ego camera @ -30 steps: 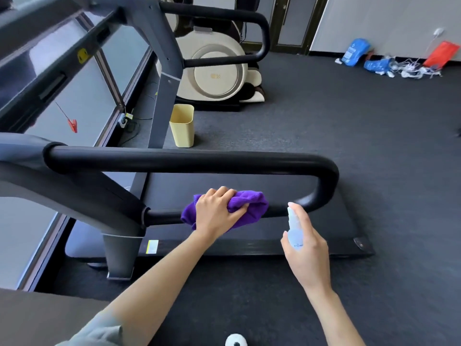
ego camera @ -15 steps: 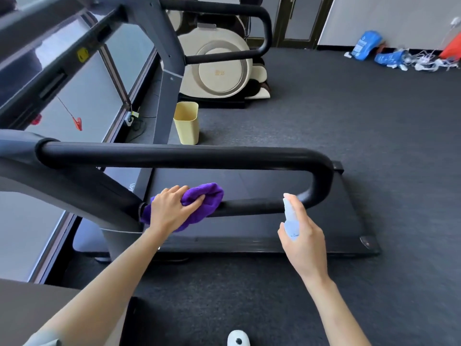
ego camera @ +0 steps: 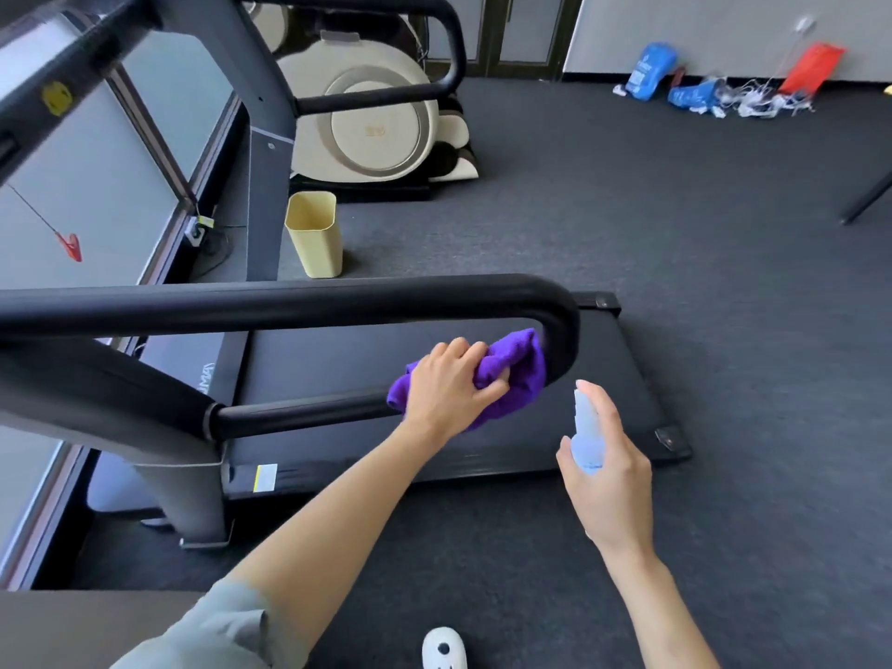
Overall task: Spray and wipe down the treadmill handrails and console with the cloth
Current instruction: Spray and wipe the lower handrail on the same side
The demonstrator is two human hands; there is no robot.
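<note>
Cloth (ego camera: 511,379) slid from rail base to the bend, left hand (ego camera: 449,383) gripping it, right hand (ego camera: 603,465) holding spray bottle (ego camera: 586,432); lower handrail (ego camera: 309,410) seemingly nearly wiped, console apparently untouched.

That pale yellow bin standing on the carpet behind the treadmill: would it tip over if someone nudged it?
Probably, yes. The yellow bin is tall and narrow, tapering toward its base, so a push near the rim would likely topple it. It looks like thin plastic and seems empty, so likely light. The carpet would probably grip it rather than let it slide.

yellow bin (ego camera: 314,233) on carpet | cream machine (ego camera: 371,127) behind | blue bags (ego camera: 649,72), red bag (ego camera: 813,67) by wall
</note>
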